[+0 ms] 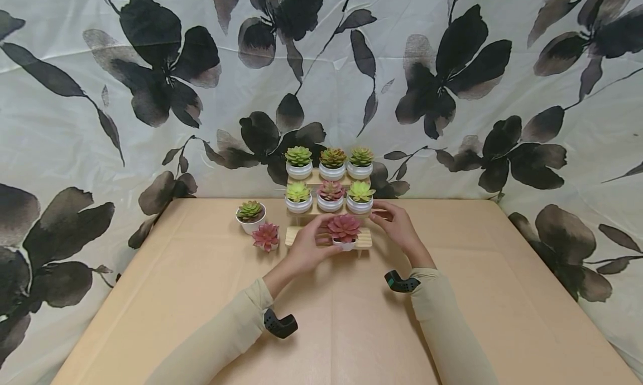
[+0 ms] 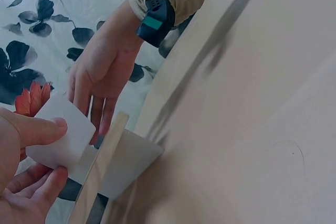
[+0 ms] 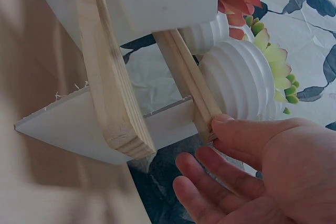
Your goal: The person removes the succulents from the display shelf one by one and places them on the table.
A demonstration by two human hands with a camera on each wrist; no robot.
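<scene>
A pink artificial succulent (image 1: 344, 227) in a squarish white pot (image 2: 68, 140) is in my left hand (image 1: 308, 248). Thumb and fingers grip the pot, which overlaps the lowest wooden shelf (image 1: 364, 239) of a three-step stand. My right hand (image 1: 399, 226) is at the stand's right side. Its thumb and index finger pinch the end of the middle wooden shelf (image 3: 189, 77), while the other fingers are loosely bent. On that middle shelf stand two light green succulents (image 1: 298, 191) (image 1: 361, 191) and a pink one (image 1: 330, 190) in ribbed white pots.
Three succulents (image 1: 332, 158) in white pots line the top shelf. Left of the stand, a green succulent (image 1: 249, 211) in a white pot and a second pink succulent (image 1: 265, 236) are on the table (image 1: 201, 273). Behind hangs a floral cloth (image 1: 351, 89).
</scene>
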